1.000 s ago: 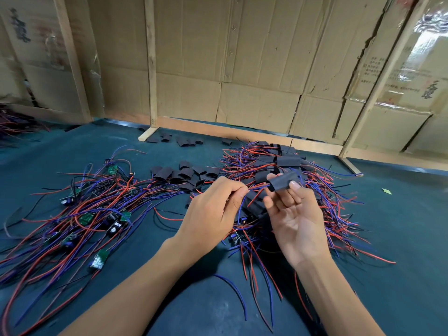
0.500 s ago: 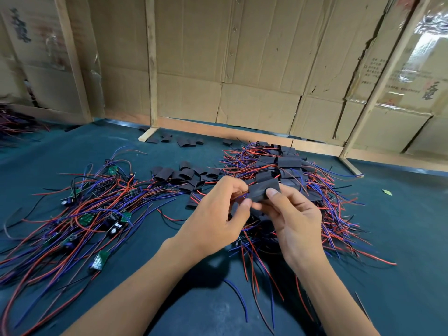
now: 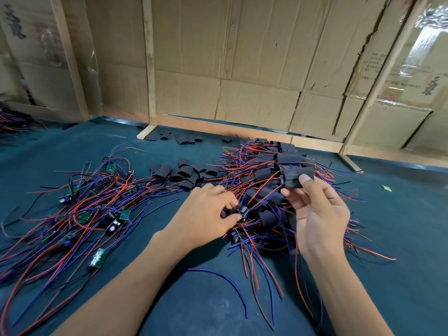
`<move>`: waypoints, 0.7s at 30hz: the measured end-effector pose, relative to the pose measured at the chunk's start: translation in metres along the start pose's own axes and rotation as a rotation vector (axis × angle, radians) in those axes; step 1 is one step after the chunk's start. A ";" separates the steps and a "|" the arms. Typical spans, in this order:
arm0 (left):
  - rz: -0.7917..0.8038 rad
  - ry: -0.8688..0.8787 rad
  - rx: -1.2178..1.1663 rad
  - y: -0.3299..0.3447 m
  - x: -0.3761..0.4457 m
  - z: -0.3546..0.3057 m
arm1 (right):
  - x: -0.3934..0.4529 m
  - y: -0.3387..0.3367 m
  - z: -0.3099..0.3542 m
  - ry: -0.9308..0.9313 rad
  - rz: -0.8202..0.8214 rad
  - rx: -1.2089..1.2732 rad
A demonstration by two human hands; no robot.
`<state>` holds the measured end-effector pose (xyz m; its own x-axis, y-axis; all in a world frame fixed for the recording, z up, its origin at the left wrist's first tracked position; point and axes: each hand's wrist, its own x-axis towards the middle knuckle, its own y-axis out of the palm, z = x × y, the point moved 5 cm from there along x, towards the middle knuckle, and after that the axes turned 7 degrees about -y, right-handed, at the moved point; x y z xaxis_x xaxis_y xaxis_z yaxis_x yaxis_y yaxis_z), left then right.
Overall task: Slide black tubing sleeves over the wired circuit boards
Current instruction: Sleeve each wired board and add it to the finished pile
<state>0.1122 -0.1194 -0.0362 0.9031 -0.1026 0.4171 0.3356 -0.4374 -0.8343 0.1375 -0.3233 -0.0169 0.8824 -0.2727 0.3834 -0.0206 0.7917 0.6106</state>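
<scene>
Right hand (image 3: 320, 214) pinches the black sleeve (image 3: 297, 177) up and right of the little board (image 3: 242, 210), which the left hand (image 3: 206, 219) grips low; wires run between, lengthwise.

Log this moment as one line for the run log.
step: sleeving | right hand: pinches black sleeve, raised | left hand: pinches small board at sleeved pile | board not yet in sleeve

Single head cam, wide-angle, looks fwd/down over table (image 3: 72, 146); close on wire piles, cardboard wall (image 3: 242, 69) behind.
</scene>
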 end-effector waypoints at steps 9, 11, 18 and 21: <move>-0.190 0.057 -0.123 -0.013 -0.004 -0.009 | 0.004 -0.008 -0.002 -0.034 -0.086 -0.002; -0.233 0.063 -0.149 -0.017 -0.004 -0.009 | 0.005 -0.008 -0.002 -0.043 -0.096 -0.009; -0.332 0.040 -0.398 -0.023 -0.008 -0.008 | 0.006 -0.010 -0.001 -0.035 -0.138 0.024; -0.365 0.051 -0.345 -0.026 -0.010 -0.010 | 0.006 -0.007 -0.001 0.009 -0.076 0.077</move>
<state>0.0921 -0.1157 -0.0147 0.7259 0.0724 0.6839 0.5114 -0.7218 -0.4663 0.1432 -0.3300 -0.0197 0.8868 -0.3253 0.3282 0.0108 0.7247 0.6890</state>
